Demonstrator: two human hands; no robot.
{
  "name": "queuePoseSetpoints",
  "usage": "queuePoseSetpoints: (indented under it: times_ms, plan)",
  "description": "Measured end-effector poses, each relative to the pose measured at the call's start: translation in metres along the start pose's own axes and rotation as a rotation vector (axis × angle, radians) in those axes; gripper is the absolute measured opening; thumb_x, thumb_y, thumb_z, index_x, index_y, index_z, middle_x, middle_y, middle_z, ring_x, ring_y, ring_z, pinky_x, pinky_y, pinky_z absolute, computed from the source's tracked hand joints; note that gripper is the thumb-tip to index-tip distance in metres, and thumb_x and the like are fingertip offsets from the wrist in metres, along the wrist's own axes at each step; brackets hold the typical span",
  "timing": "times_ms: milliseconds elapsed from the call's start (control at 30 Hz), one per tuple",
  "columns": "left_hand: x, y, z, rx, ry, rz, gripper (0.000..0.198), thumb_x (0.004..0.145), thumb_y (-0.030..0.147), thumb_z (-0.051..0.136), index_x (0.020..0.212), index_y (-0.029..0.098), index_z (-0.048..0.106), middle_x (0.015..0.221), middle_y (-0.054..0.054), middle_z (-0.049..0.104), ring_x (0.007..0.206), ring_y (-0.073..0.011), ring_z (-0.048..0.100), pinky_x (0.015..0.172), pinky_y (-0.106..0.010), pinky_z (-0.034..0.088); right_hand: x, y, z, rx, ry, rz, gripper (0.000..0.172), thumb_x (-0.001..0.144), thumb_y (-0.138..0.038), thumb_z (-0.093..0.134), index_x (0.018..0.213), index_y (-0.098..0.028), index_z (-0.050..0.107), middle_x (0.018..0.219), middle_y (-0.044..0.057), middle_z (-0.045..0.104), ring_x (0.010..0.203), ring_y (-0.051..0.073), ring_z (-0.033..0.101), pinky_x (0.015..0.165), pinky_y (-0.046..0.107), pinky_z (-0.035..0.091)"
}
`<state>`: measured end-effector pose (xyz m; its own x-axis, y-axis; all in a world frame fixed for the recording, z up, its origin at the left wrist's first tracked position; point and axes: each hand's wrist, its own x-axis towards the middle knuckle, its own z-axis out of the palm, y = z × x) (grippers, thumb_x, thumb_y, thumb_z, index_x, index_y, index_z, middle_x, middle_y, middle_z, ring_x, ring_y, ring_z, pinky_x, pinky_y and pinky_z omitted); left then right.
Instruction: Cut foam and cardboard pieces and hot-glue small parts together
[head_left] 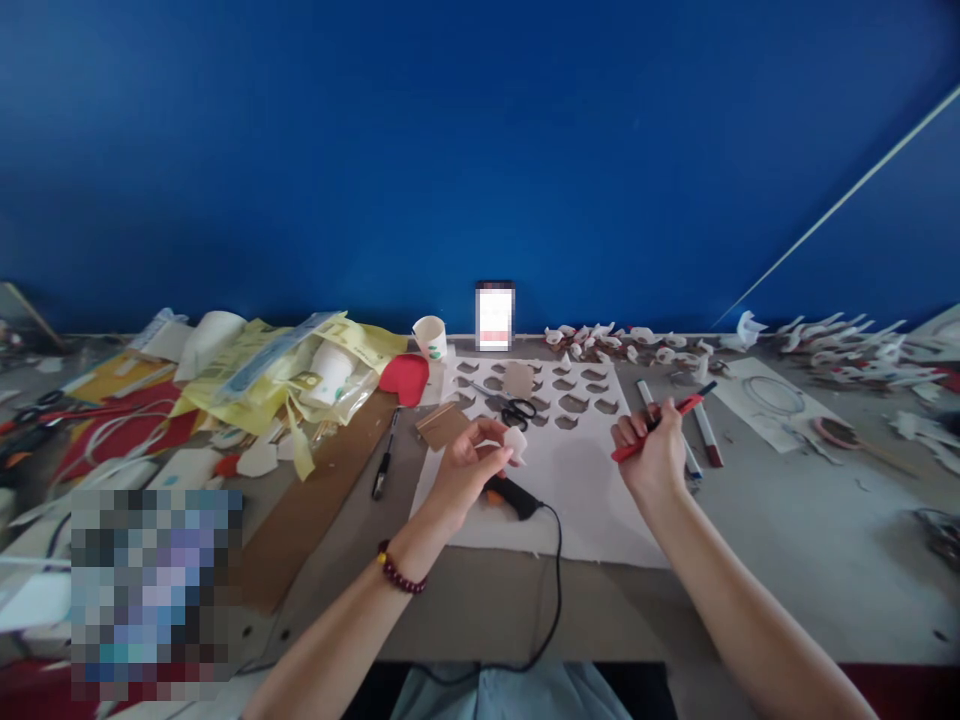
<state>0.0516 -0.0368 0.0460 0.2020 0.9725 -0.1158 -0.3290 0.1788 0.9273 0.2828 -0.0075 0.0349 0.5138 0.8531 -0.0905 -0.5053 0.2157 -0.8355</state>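
Print on the yellow bags (300, 375), left of the white sheet (577, 500), is too small to read. Left hand (469, 462): raised over the sheet's left edge, wrist bent, fingers pinched on a small white cutout (516, 445). Right hand (651, 455): over the sheet's right edge, closed around a red marker (664, 420) that slants up and right. Glue gun (514, 496) lies on the sheet just under the left hand. Scissors (516, 408) lie on the sheet's far part.
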Motion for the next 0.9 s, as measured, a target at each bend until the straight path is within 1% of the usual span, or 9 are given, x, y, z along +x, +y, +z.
queuePoseSetpoints:
  times_ms: [100, 167, 233, 300, 367, 433, 600, 800, 900]
  plan:
    - [0.000, 0.000, 0.000, 0.007, 0.016, 0.012, 0.027, 0.066, 0.024, 0.076, 0.086, 0.017, 0.060, 0.079, -0.002, 0.067, 0.065, -0.0136, 0.066, 0.052, -0.020, 0.043, 0.006, 0.000, -0.005, -0.012, -0.035, 0.029, 0.051, 0.080, -0.060, 0.051, 0.058, -0.022, 0.028, 0.042, -0.010, 0.026, 0.035, 0.006, 0.023, 0.035, 0.021, 0.023]
    - [0.000, 0.000, -0.001, 0.004, 0.025, 0.025, 0.029, 0.066, 0.023, 0.076, 0.090, 0.017, 0.061, 0.077, -0.001, 0.066, 0.064, -0.0138, 0.065, 0.052, -0.021, 0.044, 0.005, 0.002, -0.003, -0.053, -0.072, 0.046, 0.051, 0.080, -0.058, 0.053, 0.056, -0.022, 0.026, 0.043, -0.010, 0.027, 0.036, 0.006, 0.024, 0.036, 0.021, 0.023]
    - [0.000, 0.000, -0.001, -0.012, 0.021, 0.041, 0.031, 0.066, 0.023, 0.075, 0.093, 0.018, 0.061, 0.077, 0.000, 0.065, 0.064, -0.0135, 0.065, 0.052, -0.021, 0.044, -0.002, 0.005, 0.003, -0.113, -0.118, 0.052, 0.044, 0.080, -0.054, 0.055, 0.058, -0.021, 0.034, 0.047, -0.009, 0.029, 0.037, 0.006, 0.024, 0.036, 0.021, 0.021]
    - [0.000, 0.001, -0.001, -0.052, 0.010, 0.040, 0.030, 0.066, 0.024, 0.075, 0.093, 0.018, 0.062, 0.077, 0.000, 0.065, 0.064, -0.0128, 0.065, 0.053, -0.021, 0.044, -0.013, 0.007, 0.009, -0.204, -0.207, 0.028, 0.035, 0.083, -0.053, 0.051, 0.069, -0.021, 0.049, 0.051, -0.008, 0.032, 0.039, 0.007, 0.024, 0.037, 0.022, 0.018]
    - [-0.001, 0.001, -0.001, -0.109, 0.003, 0.008, 0.031, 0.066, 0.024, 0.075, 0.092, 0.017, 0.062, 0.076, 0.000, 0.064, 0.063, -0.0120, 0.064, 0.053, -0.020, 0.045, -0.026, 0.010, 0.012, -0.341, -0.349, -0.043, 0.038, 0.089, -0.054, 0.040, 0.085, -0.020, 0.057, 0.054, -0.006, 0.036, 0.042, 0.009, 0.027, 0.038, 0.023, 0.019]
    - [-0.001, 0.003, 0.000, -0.166, -0.001, -0.032, 0.032, 0.065, 0.023, 0.076, 0.093, 0.017, 0.061, 0.074, 0.001, 0.064, 0.062, -0.0115, 0.064, 0.053, -0.020, 0.045, -0.039, 0.013, 0.012, -0.499, -0.471, -0.165, 0.036, 0.093, -0.050, 0.038, 0.095, -0.020, 0.058, 0.058, -0.005, 0.040, 0.047, 0.010, 0.032, 0.042, 0.023, 0.025]
    - [0.000, 0.004, 0.000, -0.263, 0.008, -0.052, 0.033, 0.064, 0.020, 0.078, 0.093, 0.017, 0.061, 0.071, 0.003, 0.061, 0.062, -0.0111, 0.064, 0.054, -0.020, 0.046, -0.060, 0.017, 0.004, -0.863, -0.711, -0.429, 0.023, 0.092, -0.037, 0.049, 0.101, -0.019, 0.060, 0.067, -0.001, 0.054, 0.051, 0.010, 0.042, 0.047, 0.023, 0.034]
    - [0.000, 0.002, -0.003, -0.315, -0.018, -0.068, 0.033, 0.067, 0.017, 0.076, 0.096, 0.016, 0.061, 0.070, 0.002, 0.063, 0.065, -0.0108, 0.063, 0.056, -0.020, 0.047, -0.063, 0.016, 0.006, -0.968, -0.807, -0.579, 0.022, 0.091, -0.025, 0.049, 0.105, -0.019, 0.066, 0.088, 0.006, 0.069, 0.057, 0.010, 0.054, 0.049, 0.020, 0.041]
    - [-0.001, 0.001, -0.004, -0.331, -0.038, -0.067, 0.033, 0.066, 0.018, 0.076, 0.096, 0.016, 0.061, 0.071, 0.002, 0.064, 0.065, -0.0111, 0.063, 0.056, -0.020, 0.047, -0.062, 0.016, 0.007, -0.984, -0.821, -0.633, 0.024, 0.091, -0.023, 0.049, 0.106, -0.019, 0.067, 0.087, 0.007, 0.071, 0.062, 0.012, 0.059, 0.055, 0.022, 0.045]
